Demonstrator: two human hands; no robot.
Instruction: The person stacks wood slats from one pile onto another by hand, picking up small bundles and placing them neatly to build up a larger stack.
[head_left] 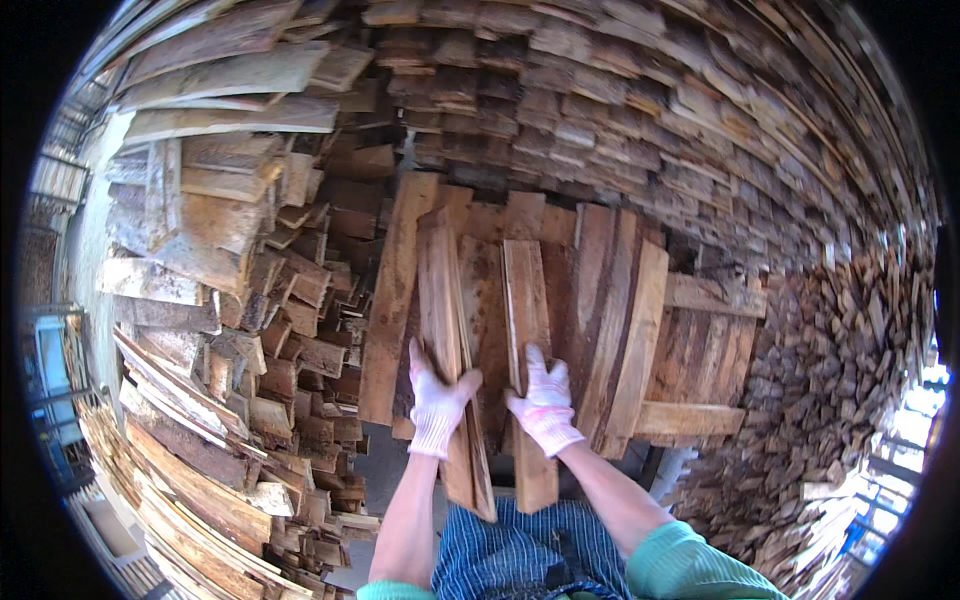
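My left hand (438, 402), in a pale work glove, is closed around a rough brown wooden plank (440, 285), its thumb over the top and its fingers along the left edge. A split or second thin board shows along that plank's right side. My right hand (546, 404), gloved too, grips another plank (528, 300), thumb at the left edge and fingers over its upper face. Both planks point away from me, their near ends by my striped apron (520, 555). Beneath them lies a layer of reddish-brown boards (590, 270) side by side.
Uneven stacked boards (220, 200) rise close on my left. A tall wall of stacked wood (620, 110) curves across the far side. Shorter pieces (820, 350) are piled at the right. A crosswise board (690, 419) lies right of the layer.
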